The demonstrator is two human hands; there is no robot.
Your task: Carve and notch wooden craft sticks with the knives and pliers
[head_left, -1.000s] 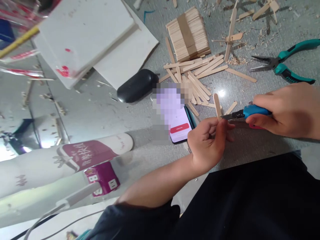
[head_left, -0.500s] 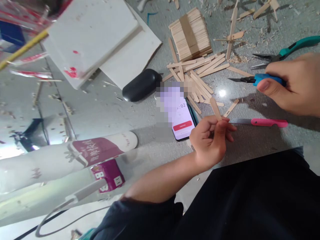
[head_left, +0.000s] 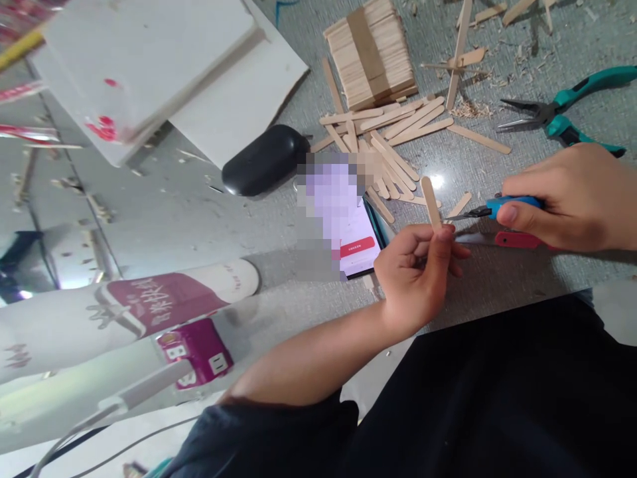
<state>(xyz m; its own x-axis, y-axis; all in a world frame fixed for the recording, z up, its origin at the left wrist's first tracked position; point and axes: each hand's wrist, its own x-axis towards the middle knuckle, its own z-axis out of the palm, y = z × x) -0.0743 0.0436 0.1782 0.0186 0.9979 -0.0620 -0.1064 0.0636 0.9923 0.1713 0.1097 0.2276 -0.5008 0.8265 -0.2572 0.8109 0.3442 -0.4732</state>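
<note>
Between the thumb and fingers of my left hand (head_left: 415,275) a wooden craft stick (head_left: 430,202) is pinched, its rounded end pointing up. My right hand (head_left: 562,199) is closed round a blue-handled craft knife (head_left: 515,204) with a dark, pointed blade. The blade tip is beside the held stick, close to my left fingertips; whether it touches cannot be told. Another short stick piece (head_left: 460,204) lies on the table just behind the blade. Under the knife lies a pink-handled knife (head_left: 520,239) with a grey blade, partly covered by my right hand.
Loose craft sticks (head_left: 393,162) lie before a banded stick bundle (head_left: 371,53). Left of them are a lit phone (head_left: 358,249), black case (head_left: 266,159) and white boards (head_left: 159,60). Teal-handled pliers (head_left: 557,113) and a stick assembly (head_left: 455,66) are at back right.
My right hand has moved left and down, bringing the blue-handled knife to the held stick and uncovering more of the teal pliers. The view has shifted slightly; my left hand keeps its pinch.
</note>
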